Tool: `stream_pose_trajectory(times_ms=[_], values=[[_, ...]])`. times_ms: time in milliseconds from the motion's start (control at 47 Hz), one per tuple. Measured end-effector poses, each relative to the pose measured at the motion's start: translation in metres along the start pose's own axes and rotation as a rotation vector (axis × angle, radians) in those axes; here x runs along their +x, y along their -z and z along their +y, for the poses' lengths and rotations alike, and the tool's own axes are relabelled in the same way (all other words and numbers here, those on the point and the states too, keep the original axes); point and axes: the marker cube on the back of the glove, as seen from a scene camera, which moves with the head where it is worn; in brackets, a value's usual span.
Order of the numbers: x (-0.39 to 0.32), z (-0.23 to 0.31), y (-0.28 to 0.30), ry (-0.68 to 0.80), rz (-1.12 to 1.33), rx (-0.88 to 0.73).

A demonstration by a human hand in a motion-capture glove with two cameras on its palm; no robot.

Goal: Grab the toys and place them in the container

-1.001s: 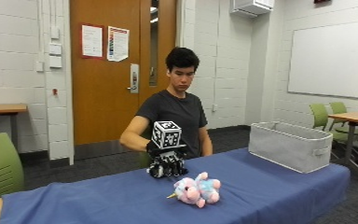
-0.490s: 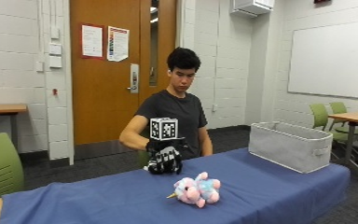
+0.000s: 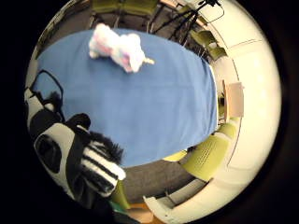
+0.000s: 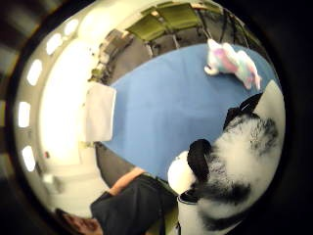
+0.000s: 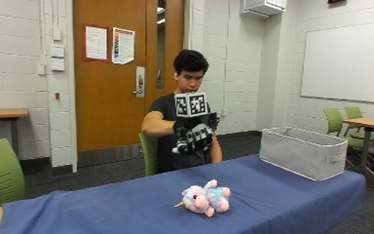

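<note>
Gloved right hand [image 5: 193,136] is gripping a soft zebra toy [image 3: 79,163] mid-body; light and squashy, it's looking secure.

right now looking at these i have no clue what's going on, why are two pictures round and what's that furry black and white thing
No machine here: a person sits behind a table covered with a blue cloth and works with a gloved right hand. The ordinary picture comes from a camera across the table. The two round ones come from very wide-angle cameras on that hand's palm, one by the thumb and one by the little finger, so they look out from the palm.

The furry thing is a black and white plush toy that the hand holds raised above the table; it looms large in both round views because it sits right at the palm. A pink unicorn plush lies on the cloth. The grey fabric container stands at the table's far end.
</note>
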Motion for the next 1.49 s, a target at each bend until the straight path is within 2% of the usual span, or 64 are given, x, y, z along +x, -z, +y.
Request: stream_pose_trajectory(times_ms=[170,341,426,511,618,724,767,852,937,980,1065,1129,1256,1384,1491], values=[[-0.066,-0.041,0.070,0.080,0.015,0.096],[-0.135,-0.074,0.108,0.145,0.006,0.124],[-0.192,-0.086,0.125,0.217,0.013,0.125],[-0.283,-0.087,0.141,0.336,0.005,0.133],[-0.365,-0.085,0.148,0.437,-0.026,0.127],[-0.440,-0.074,0.148,0.609,-0.109,0.105],[-0.466,-0.071,0.147,0.625,-0.138,0.092],[-0.508,-0.070,0.135,0.626,-0.025,0.112],[-0.551,-0.065,0.134,0.566,-0.153,0.066],[-0.555,-0.072,0.131,0.560,-0.170,0.059],[-0.539,-0.093,0.127,0.650,-0.303,0.013],[-0.534,-0.102,0.113,0.695,-0.228,0.022],[-0.544,-0.113,0.091,0.632,-0.174,0.020],[-0.540,-0.110,0.071,0.694,-0.070,-0.032],[-0.530,-0.116,0.060,0.605,-0.006,-0.102]])
